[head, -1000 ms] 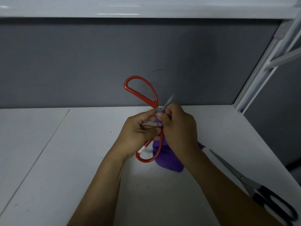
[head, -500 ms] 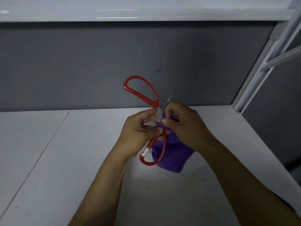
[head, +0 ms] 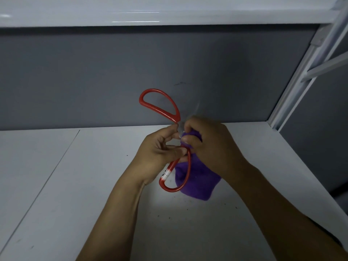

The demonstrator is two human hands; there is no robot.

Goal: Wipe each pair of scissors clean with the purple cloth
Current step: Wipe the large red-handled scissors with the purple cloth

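Slippage looks the main risk: the right hand [head: 211, 146] pinches the purple cloth [head: 197, 183] around a blade of the red scissors [head: 165, 174], so a hasty stroke along the edge could nick cloth or fingertip; the left hand [head: 158, 153] grips the scissors near the pivot, above the white shelf [head: 75, 185]; the handles splay wide, one loop up, one down; the bare blade tip [head: 196, 108] is blurred, its cleanliness impossible to judge.

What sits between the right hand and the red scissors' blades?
The purple cloth: the right hand pinches it around the red scissors just past the pivot. Head view; blade contact itself is hidden.
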